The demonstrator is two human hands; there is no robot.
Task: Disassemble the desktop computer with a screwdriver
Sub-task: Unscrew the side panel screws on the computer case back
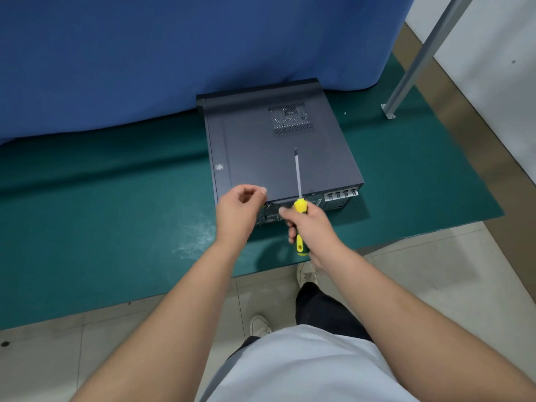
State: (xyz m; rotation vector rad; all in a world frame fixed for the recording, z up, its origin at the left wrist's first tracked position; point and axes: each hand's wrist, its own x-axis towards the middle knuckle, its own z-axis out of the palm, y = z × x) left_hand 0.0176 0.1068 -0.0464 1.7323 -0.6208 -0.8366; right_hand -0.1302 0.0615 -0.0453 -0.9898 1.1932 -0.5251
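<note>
A dark grey desktop computer case (261, 146) lies flat on a green mat (116, 198), its rear panel with ports facing me. A perforated vent (291, 118) sits in its top cover. My right hand (311, 227) grips the yellow and green handle of a screwdriver (298, 181); the shaft points away from me over the cover, its tip above the lid. My left hand (239, 208) hovers at the near left corner of the case, fingers curled with thumb and forefinger close together. Whether it pinches something small, I cannot tell.
A blue cloth (174, 53) hangs behind the case. A metal post (417, 59) stands at the right on the mat's edge. Beige tiled floor (435, 271) lies in front, with my shoes (261, 326) and legs below.
</note>
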